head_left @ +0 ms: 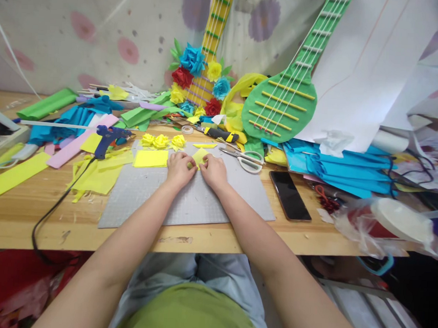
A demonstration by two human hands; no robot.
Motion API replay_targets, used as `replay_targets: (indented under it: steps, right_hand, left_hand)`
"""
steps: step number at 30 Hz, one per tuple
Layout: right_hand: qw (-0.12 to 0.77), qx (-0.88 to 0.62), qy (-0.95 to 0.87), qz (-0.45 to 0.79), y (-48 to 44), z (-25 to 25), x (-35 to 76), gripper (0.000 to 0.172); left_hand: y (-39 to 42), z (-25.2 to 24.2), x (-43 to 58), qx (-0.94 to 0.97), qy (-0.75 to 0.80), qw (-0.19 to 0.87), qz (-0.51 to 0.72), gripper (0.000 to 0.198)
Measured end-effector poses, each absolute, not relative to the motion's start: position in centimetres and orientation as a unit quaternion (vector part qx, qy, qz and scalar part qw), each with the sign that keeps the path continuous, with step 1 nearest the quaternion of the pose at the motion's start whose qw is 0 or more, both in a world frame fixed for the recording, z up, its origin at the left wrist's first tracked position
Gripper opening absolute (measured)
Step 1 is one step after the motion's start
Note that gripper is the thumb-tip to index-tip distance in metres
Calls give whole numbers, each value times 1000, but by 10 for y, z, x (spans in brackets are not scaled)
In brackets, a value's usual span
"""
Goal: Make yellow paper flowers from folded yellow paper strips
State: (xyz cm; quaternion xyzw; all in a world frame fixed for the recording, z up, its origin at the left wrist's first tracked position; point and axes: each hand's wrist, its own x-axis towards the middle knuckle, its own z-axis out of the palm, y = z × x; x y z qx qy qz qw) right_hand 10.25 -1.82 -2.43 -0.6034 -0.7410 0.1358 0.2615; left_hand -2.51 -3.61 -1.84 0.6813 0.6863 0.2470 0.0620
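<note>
My left hand (179, 169) and my right hand (213, 172) rest close together on a grey cutting mat (187, 201), fingers pinched on one small piece of yellow paper (199, 156) between them. A stack of yellow paper squares (150, 158) lies just left of my left hand. Three small yellow paper flowers (163, 141) sit in a row at the mat's far edge. White-handled scissors (244, 159) lie to the right of my right hand.
A blue glue gun (106, 137) with a black cord lies at the left among yellow scraps. A black phone (290, 195) lies right of the mat. Green and yellow paper guitars (281, 106) with paper flowers lean at the back. Blue paper (336, 165) is piled right.
</note>
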Motion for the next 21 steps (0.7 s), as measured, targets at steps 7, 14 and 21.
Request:
replay_targets:
  steps: [7, 14, 21]
  right_hand:
    - [232, -597, -762, 96, -20, -25, 102, 23]
    - [223, -576, -784, 58, -26, -25, 107, 35]
    - [256, -596, -758, 72, -23, -30, 114, 39]
  left_hand:
    - [-37, -20, -26, 683, 683, 43, 256, 12]
    - [-36, -20, -27, 677, 688, 60, 255, 15]
    - [-37, -18, -25, 673, 688, 72, 261, 13]
